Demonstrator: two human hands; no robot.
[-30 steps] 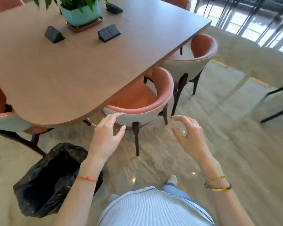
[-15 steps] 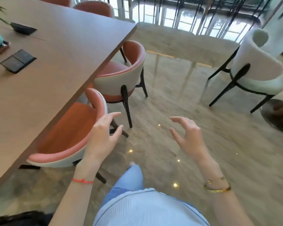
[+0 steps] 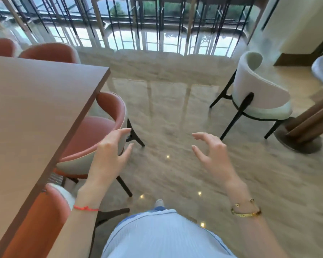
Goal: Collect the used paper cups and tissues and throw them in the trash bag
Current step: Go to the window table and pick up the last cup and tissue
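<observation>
**Both hands empty beside the table**

From the head camera I see the long wooden table [image 3: 32,116] running down the left. My left hand [image 3: 108,157] hovers just off its edge, over the orange chair [image 3: 93,131] tucked under it, fingers spread wide and curled, gripping nothing. My right hand [image 3: 211,155] hangs farther from the table, above the glossy floor [image 3: 168,112], equally wide and empty. I cannot find any cups, tissues or trash bag here.

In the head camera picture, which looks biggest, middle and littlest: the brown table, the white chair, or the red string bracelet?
1. Brown table, largest, though it sits close to the camera.
2. White chair, farther off, so it may look smaller than it is.
3. Red string bracelet, clearly smallest.
</observation>
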